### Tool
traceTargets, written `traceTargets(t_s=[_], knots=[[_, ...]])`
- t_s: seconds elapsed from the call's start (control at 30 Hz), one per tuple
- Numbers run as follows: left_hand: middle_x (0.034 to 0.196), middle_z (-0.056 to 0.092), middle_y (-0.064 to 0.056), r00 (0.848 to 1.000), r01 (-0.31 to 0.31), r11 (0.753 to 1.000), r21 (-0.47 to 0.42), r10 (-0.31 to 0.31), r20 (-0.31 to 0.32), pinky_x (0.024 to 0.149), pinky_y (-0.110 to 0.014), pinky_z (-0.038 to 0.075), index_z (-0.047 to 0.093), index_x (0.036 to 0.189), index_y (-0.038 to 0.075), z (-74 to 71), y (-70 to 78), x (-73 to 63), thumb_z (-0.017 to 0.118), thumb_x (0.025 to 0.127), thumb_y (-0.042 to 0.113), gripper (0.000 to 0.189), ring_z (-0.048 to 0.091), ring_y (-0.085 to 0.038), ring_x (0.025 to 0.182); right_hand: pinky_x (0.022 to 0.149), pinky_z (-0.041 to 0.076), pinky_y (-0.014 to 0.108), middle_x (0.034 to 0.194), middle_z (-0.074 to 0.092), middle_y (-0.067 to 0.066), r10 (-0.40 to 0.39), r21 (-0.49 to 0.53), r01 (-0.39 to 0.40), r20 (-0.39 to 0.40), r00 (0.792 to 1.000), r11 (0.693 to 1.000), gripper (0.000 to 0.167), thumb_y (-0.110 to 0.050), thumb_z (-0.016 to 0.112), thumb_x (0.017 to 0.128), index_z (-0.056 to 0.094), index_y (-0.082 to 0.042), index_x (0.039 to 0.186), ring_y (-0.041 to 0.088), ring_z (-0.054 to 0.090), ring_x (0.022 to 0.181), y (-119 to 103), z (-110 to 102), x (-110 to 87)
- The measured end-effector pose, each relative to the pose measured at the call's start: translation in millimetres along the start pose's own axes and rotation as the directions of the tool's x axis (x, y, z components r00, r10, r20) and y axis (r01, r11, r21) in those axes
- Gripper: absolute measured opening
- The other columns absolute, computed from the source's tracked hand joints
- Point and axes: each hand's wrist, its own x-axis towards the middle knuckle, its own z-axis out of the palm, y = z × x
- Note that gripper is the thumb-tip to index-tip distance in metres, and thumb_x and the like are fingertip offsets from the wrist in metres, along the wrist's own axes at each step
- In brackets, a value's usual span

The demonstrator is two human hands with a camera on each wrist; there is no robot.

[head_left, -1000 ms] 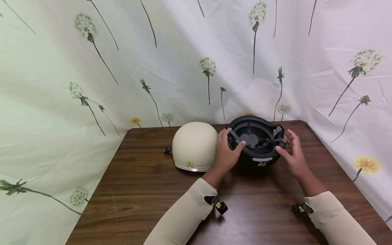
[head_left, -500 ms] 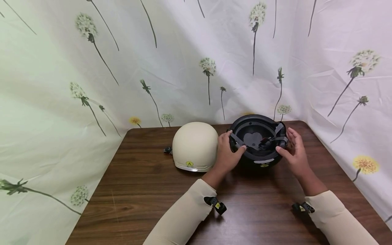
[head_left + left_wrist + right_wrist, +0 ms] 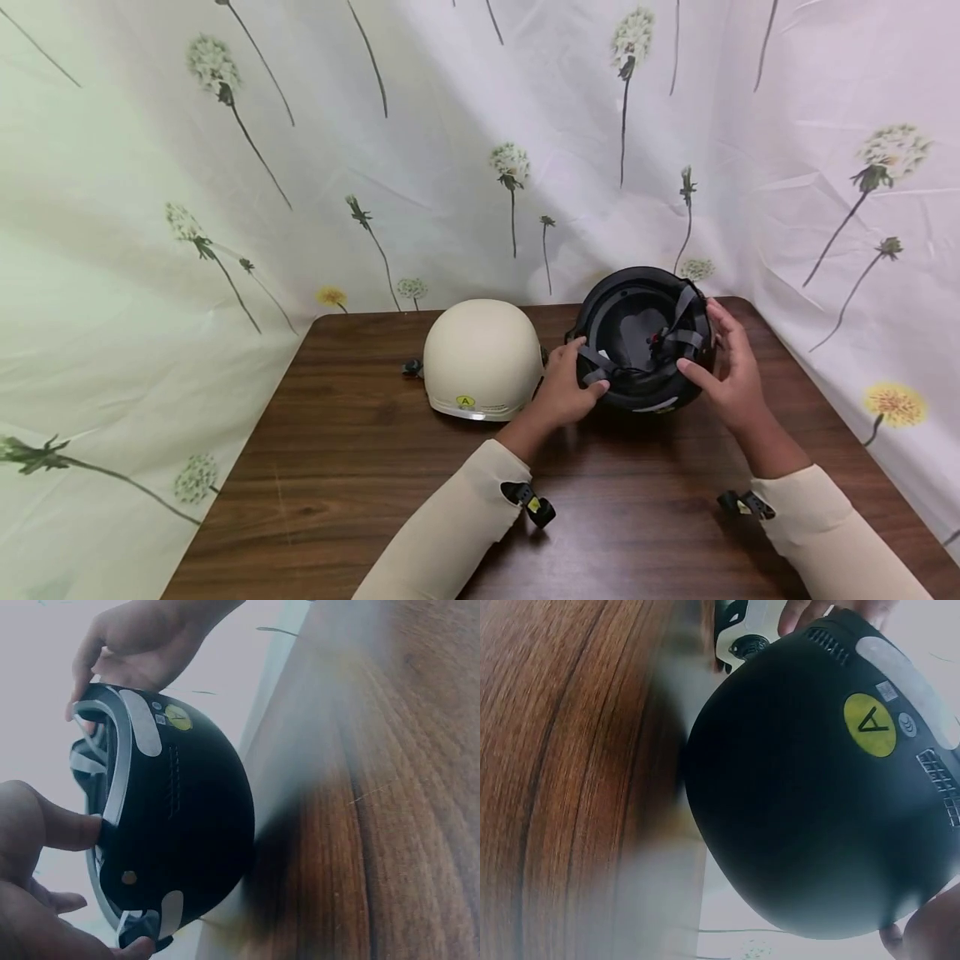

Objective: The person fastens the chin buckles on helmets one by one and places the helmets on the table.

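A black helmet (image 3: pixel 630 333) is upside down in the head view, tilted so its padded inside and grey straps face me. My left hand (image 3: pixel 562 387) grips its left rim between thumb and fingers. On the opposite side my right hand (image 3: pixel 733 375) holds the rim, thumb inside the edge and fingers along the outer shell. In the right wrist view the shell (image 3: pixel 802 795) shows a yellow sticker marked A (image 3: pixel 870 725). The shell's rounded crown is at or close above the table; I cannot tell if they touch. A cream helmet (image 3: pixel 482 354) sits dome up, left of my left hand.
Both helmets are near the back edge of a brown wooden table (image 3: pixel 337 500). Behind it hangs a white cloth (image 3: pixel 442 192) printed with dandelions, which also runs along both sides. A black buckle (image 3: pixel 412 367) sticks out left of the cream helmet.
The black helmet has shifted right, and its opening has tipped further toward me. My left hand has moved slightly right with it, and my right hand has stayed on the rim. The cream helmet has not moved.
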Motion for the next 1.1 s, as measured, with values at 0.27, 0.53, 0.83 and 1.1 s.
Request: traceTargets(t_s=[0.27, 0.53, 0.83, 1.1], knots=[[0.168, 0.031, -0.014, 1.0, -0.005, 0.999, 0.052, 0.004, 0.013, 0.12, -0.053, 0.035, 0.034, 0.164, 0.017, 5.0, -3.4, 1.2, 0.071, 0.101, 0.029, 0.075, 0.032, -0.031, 0.155, 0.115, 0.03, 0.018, 0.168, 0.022, 0.025, -0.034, 0.052, 0.033, 0.021, 0.999, 0.998, 0.079, 0.022, 0.064, 0.083, 0.034, 0.01, 0.156, 0.024, 0.031, 0.152, 3.2, -0.8, -1.4], [0.169, 0.031, -0.013, 0.999, -0.027, 0.999, 0.042, 0.026, 0.026, 0.122, -0.052, 0.033, 0.033, 0.165, 0.015, 4.4, -3.4, 2.7, 0.07, 0.102, 0.029, 0.074, 0.03, -0.03, 0.156, 0.113, 0.022, 0.012, 0.172, 0.013, 0.018, 0.154, 0.046, -0.155, 0.032, 0.988, 0.987, 0.088, 0.004, 0.065, 0.09, 0.021, -0.002, 0.165, 0.018, 0.017, 0.156, 15.1, -9.9, -3.9], [0.167, 0.035, -0.011, 1.0, -0.008, 1.0, 0.03, 0.007, 0.029, 0.12, -0.052, 0.035, 0.035, 0.164, 0.017, 1.1, -4.5, 6.5, 0.074, 0.099, 0.027, 0.076, 0.032, -0.03, 0.155, 0.103, 0.033, 0.01, 0.166, 0.028, 0.018, 0.192, -0.031, -0.19, 0.094, 0.977, 0.981, 0.088, -0.002, 0.069, 0.093, 0.024, -0.013, 0.167, 0.011, 0.036, 0.139, 11.5, -10.2, -0.9], [0.168, 0.031, -0.014, 1.0, -0.006, 1.0, 0.003, 0.006, 0.004, 0.118, -0.055, 0.038, 0.036, 0.163, 0.018, -0.3, -2.3, 4.8, 0.077, 0.095, 0.031, 0.081, 0.031, -0.032, 0.154, 0.099, 0.039, 0.011, 0.166, 0.027, 0.015, 0.171, -0.072, -0.164, 0.098, 0.98, 0.984, 0.091, -0.001, 0.072, 0.091, 0.025, -0.016, 0.167, 0.01, 0.04, 0.137, 5.4, -4.0, -4.8]])
